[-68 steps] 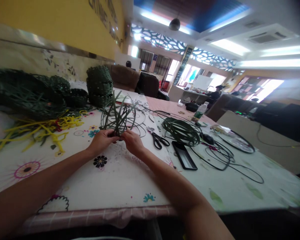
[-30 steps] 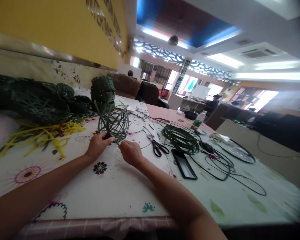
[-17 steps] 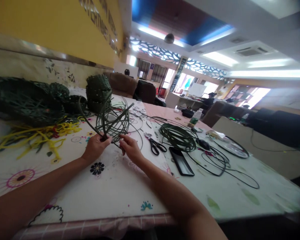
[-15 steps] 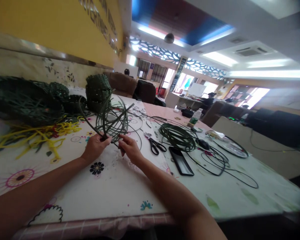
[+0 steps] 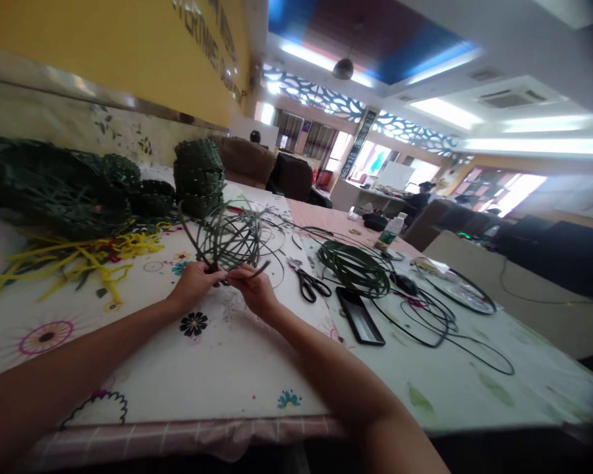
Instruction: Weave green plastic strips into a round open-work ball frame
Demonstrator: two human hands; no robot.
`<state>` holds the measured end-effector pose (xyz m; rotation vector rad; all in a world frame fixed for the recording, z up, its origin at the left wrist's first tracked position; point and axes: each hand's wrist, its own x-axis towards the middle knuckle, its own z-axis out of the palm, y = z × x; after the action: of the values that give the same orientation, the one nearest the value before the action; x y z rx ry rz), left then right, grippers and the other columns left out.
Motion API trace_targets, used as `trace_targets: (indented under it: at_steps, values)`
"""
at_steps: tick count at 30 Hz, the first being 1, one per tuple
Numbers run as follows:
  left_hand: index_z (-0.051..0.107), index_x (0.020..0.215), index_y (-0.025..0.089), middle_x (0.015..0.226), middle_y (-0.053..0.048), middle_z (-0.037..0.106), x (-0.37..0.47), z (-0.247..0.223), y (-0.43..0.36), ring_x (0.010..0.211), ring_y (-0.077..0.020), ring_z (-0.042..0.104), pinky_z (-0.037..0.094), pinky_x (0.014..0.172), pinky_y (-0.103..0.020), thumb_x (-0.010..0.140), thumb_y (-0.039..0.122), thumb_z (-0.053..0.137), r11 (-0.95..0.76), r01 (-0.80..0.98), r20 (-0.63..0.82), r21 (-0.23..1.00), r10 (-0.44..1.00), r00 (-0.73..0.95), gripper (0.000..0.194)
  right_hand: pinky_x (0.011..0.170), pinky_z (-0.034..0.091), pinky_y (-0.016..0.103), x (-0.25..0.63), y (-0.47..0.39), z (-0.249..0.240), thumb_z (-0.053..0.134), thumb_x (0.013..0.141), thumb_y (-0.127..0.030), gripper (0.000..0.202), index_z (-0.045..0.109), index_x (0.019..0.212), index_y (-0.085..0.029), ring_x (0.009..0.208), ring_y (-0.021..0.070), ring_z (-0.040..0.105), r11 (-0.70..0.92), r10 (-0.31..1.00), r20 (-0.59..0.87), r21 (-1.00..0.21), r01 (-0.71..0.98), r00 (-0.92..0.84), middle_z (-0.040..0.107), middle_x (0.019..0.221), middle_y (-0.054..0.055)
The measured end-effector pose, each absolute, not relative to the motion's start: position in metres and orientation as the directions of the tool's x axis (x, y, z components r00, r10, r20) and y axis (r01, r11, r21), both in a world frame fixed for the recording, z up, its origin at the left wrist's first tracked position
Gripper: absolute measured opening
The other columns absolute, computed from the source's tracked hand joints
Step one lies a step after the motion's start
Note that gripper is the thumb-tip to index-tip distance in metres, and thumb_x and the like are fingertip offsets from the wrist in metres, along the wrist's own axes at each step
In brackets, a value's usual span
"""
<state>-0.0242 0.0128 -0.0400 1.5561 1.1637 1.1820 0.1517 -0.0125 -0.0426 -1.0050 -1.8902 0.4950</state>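
Note:
An open ball-like weave of dark green strips (image 5: 234, 232) stands over the flowered tablecloth, its loops crossing one another. My left hand (image 5: 196, 282) is closed on the near left edge of this weave, with strips rising from the grip. Close against it, my right hand (image 5: 253, 287) pinches a green strip whose free end sticks out to the right past the fingers. The fingertips of both hands nearly meet, and the exact crossing of strips between them is hidden.
Black-handled scissors (image 5: 309, 284) and a black phone-like tray (image 5: 360, 316) lie to the right, near a coil of green strip (image 5: 353, 268). A bottle (image 5: 391, 230) stands behind. Yellow strips (image 5: 93, 260) and dark green woven baskets (image 5: 199, 174) are on the left.
My right hand has turned and moved up to my left hand, now with a strip end showing past its fingers. The weave has tilted lower and to the right.

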Motion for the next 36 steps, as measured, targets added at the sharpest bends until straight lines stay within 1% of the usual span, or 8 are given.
trace_targets:
  at_steps: [3,5,10,16,22,24,31,36]
  values:
    - [0.071,0.070,0.017,0.064,-0.001,0.068,-0.026,-0.040,0.015,0.057,-0.0146,0.058,0.046,0.055,-0.023,0.061,0.046,0.079,-0.217,0.220,0.144,0.951,0.942,0.304,0.031,0.071,0.045,0.023,0.161,-0.007,-0.039,0.060,0.094,-0.036,0.020,0.071,0.105,-0.023,0.079,0.0165,0.066,0.528,0.842,0.459,-0.592,0.609,-0.284,0.072,0.084,0.002]
    - [0.072,0.071,0.018,0.061,0.000,0.065,-0.026,-0.040,0.016,0.055,-0.0139,0.056,0.044,0.053,-0.022,0.062,0.047,0.080,-0.237,0.237,0.145,0.942,0.926,0.348,0.031,0.066,0.041,0.023,0.165,-0.004,-0.037,0.060,0.095,-0.038,0.022,0.071,0.105,-0.022,0.073,0.0167,0.065,0.481,0.862,0.420,-0.504,0.717,-0.284,0.072,0.078,0.003]
    - [0.071,0.069,0.017,0.066,-0.002,0.068,-0.029,-0.039,0.019,0.058,-0.0141,0.056,0.046,0.058,-0.025,0.060,0.048,0.078,-0.206,0.154,0.165,0.966,0.956,0.244,0.033,0.063,0.035,0.023,0.164,-0.006,-0.032,0.070,0.088,-0.043,0.024,0.068,0.091,-0.019,0.072,0.0154,0.063,0.504,0.838,0.431,-0.380,0.776,-0.334,0.071,0.080,0.003]
    - [0.070,0.069,0.015,0.064,-0.003,0.067,-0.032,-0.039,0.022,0.057,-0.0141,0.057,0.045,0.059,-0.026,0.059,0.051,0.079,-0.180,0.079,0.163,0.980,0.969,0.186,0.038,0.064,0.037,0.024,0.160,-0.010,-0.033,0.071,0.086,-0.029,0.014,0.066,0.095,-0.020,0.073,0.0166,0.063,0.474,0.854,0.431,-0.413,0.777,-0.292,0.071,0.081,0.002]
    - [0.071,0.071,0.013,0.066,-0.004,0.068,-0.028,-0.037,0.021,0.057,-0.0123,0.055,0.047,0.060,-0.027,0.059,0.049,0.081,-0.138,0.007,0.136,0.990,0.983,0.126,0.039,0.059,0.039,0.022,0.156,-0.009,-0.035,0.068,0.084,-0.029,0.009,0.069,0.084,-0.020,0.066,0.0136,0.060,0.435,0.893,0.418,-0.708,0.557,-0.166,0.070,0.074,-0.001]
    - [0.071,0.073,0.012,0.071,-0.005,0.070,-0.026,-0.038,0.021,0.058,-0.0122,0.057,0.048,0.061,-0.027,0.059,0.048,0.082,-0.122,-0.022,0.124,0.992,0.984,0.126,0.041,0.061,0.041,0.022,0.155,-0.010,-0.037,0.068,0.084,-0.029,0.009,0.071,0.085,-0.020,0.068,0.0142,0.061,0.432,0.896,0.420,-0.746,0.507,-0.145,0.071,0.075,-0.002]
    - [0.069,0.087,0.013,0.078,-0.004,0.071,-0.028,-0.041,0.019,0.062,-0.0152,0.064,0.051,0.065,-0.029,0.068,0.052,0.077,-0.252,0.064,0.236,0.966,0.954,0.187,0.044,0.069,0.045,0.026,0.158,-0.012,-0.040,0.070,0.085,-0.023,0.007,0.076,0.088,-0.024,0.079,0.0189,0.068,0.406,0.870,0.486,-0.608,0.682,-0.084,0.076,0.084,0.001]
    - [0.067,0.105,0.015,0.086,-0.005,0.073,-0.034,-0.039,0.017,0.073,-0.0208,0.071,0.055,0.075,-0.033,0.080,0.052,0.067,-0.381,0.212,0.326,0.900,0.911,0.252,0.045,0.076,0.048,0.026,0.161,-0.012,-0.040,0.067,0.089,-0.026,0.011,0.077,0.094,-0.028,0.097,0.0195,0.068,0.437,0.813,0.571,-0.471,0.766,-0.113,0.072,0.112,0.003]
